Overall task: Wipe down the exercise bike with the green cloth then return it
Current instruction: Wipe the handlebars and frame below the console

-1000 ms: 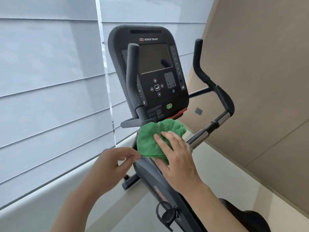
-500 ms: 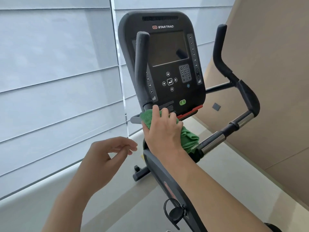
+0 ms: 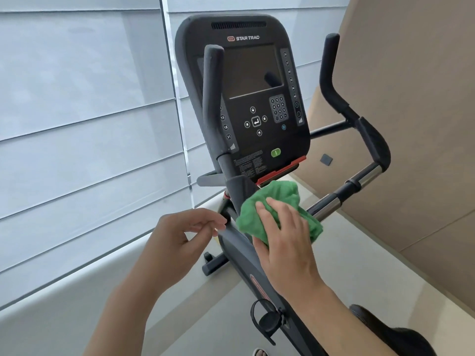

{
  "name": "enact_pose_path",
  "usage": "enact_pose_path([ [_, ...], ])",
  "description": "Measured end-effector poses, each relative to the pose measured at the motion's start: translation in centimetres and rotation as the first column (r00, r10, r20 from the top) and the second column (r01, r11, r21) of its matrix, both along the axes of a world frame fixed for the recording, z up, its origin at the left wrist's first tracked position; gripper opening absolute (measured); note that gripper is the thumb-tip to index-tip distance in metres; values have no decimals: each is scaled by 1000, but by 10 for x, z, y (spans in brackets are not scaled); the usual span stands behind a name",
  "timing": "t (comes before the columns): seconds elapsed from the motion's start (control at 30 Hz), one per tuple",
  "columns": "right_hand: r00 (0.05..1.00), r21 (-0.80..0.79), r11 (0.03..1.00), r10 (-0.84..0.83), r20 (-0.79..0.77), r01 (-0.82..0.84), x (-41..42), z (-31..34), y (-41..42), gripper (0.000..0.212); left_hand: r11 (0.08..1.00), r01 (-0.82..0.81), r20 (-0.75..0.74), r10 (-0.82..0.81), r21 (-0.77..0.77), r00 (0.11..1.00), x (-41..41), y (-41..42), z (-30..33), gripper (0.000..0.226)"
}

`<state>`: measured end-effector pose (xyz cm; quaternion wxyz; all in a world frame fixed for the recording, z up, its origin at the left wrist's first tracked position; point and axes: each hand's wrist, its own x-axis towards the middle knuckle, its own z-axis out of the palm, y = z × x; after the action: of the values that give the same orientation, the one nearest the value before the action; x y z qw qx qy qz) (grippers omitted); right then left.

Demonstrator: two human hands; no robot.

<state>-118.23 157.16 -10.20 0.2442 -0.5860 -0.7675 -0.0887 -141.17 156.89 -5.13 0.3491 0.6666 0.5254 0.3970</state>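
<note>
The black exercise bike (image 3: 244, 98) stands before me with its console upright and handlebars either side. A bunched green cloth (image 3: 277, 199) lies on the bike's stem just below the console's red edge. My right hand (image 3: 285, 240) presses the cloth against the frame with fingers spread flat over it. My left hand (image 3: 180, 235) hovers left of the stem, fingers loosely curled, fingertips at the frame's edge and holding nothing.
White window blinds (image 3: 77, 124) fill the left side. A tan wall (image 3: 424, 124) runs along the right. The right handlebar (image 3: 359, 181) with its chrome section juts out beside the cloth. The dark saddle (image 3: 395, 335) is at bottom right, a pedal strap (image 3: 267, 322) below.
My right hand has slid the cloth down and right from the base of the console onto the stem. My left hand has shifted right toward the frame.
</note>
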Motion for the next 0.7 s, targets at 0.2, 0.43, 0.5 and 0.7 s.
enact_pose_path([
  [0.2, 999, 45, 998, 38, -8, -38, 4, -12, -3, 46, 1000, -21, 3, 21, -14, 1000, -12, -2, -5, 41],
  [0.43, 996, 43, 999, -25, -81, 29, -37, 33, 73, 23, 1000, -15, 6, 15, -13, 1000, -7, 11, 4, 35],
  [0.5, 983, -1, 1000, 0, -181, -1, -35, 39, 82, 25, 1000, -1, 3, 1, 12, 1000, -5, 18, 5, 35],
  [0.7, 972, 65, 991, 128, -198, -117, 5, 14, 17, 35, 989, 4, -43, 2, 147, 999, 2, 31, 4, 37],
])
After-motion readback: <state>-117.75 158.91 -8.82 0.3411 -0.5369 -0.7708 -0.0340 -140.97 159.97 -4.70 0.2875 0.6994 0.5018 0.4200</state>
